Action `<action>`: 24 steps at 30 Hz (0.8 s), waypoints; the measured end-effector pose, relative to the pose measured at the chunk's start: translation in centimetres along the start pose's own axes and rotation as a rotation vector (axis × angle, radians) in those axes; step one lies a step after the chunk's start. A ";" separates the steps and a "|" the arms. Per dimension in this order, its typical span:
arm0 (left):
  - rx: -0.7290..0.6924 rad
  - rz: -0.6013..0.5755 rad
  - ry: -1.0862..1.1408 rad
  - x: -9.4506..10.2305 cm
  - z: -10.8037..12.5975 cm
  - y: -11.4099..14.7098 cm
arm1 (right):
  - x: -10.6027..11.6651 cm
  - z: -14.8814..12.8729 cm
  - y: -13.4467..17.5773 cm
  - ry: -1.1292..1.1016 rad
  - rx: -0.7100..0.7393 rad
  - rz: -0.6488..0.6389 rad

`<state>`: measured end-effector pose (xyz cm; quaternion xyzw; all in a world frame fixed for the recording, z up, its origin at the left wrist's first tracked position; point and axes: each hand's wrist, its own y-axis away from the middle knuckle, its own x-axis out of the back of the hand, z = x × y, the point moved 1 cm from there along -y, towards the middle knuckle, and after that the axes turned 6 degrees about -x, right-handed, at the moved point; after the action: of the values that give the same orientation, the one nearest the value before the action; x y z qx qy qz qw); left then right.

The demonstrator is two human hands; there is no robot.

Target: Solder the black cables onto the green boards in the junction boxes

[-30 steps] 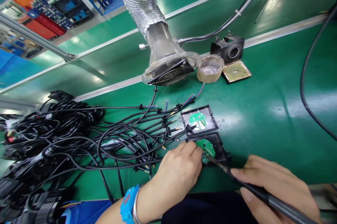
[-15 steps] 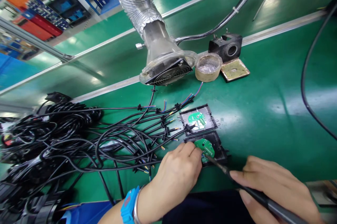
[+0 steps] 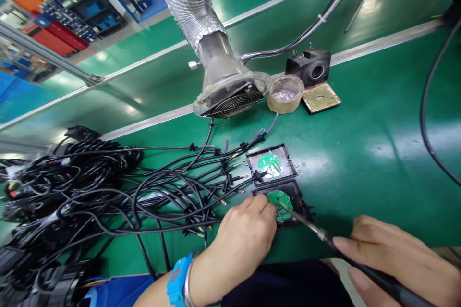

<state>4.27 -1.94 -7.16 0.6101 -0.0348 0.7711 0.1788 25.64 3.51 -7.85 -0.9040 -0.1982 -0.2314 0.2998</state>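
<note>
My left hand [image 3: 248,227] is closed in a pinch at the left edge of the lower green circuit board [image 3: 280,200]. A black cable [image 3: 211,221] runs in under this hand, and the fingertips are mostly hidden. The board sits in an open black plastic case [image 3: 300,203]. In my right hand [image 3: 399,254] is a soldering iron [image 3: 324,236], gripped like a pen. Its thin tip points left over the lower board; whether it touches cannot be told. Just above lies a second black case [image 3: 285,158] with another green board [image 3: 268,165] and a cable joined to it.
Many black cables [image 3: 118,153] with bared coloured ends are heaped at left. A fume extractor hood [image 3: 232,91] hangs over the green bench [image 3: 363,153]. Behind the cases stand a round solder pot [image 3: 284,100], a sponge tray [image 3: 321,98] and a black iron stand [image 3: 309,67].
My right hand has drawn back to the right with the soldering iron, and its tip has shifted slightly up the lower board. My left hand stays in place.
</note>
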 end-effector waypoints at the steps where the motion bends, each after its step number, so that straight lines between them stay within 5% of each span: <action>1: 0.003 -0.004 0.001 0.0 0.0 0.0 | 0.2 0.0 -0.3 0.005 0.002 0.005; 8: 0.022 -0.016 0.014 0.0 0.0 -0.1 | -1.4 0.9 -1.4 -0.065 0.069 0.013; 14: 0.068 -0.023 0.108 0.4 -0.1 -0.2 | -4.7 2.7 0.1 -0.110 0.067 -0.125; 24: 0.114 0.010 0.185 0.5 0.1 0.0 | -5.2 1.6 0.2 -0.062 -0.017 -0.088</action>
<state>4.31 -1.90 -6.68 0.5451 0.0230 0.8258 0.1426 21.97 3.27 -11.87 -0.9038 -0.2448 -0.2177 0.2754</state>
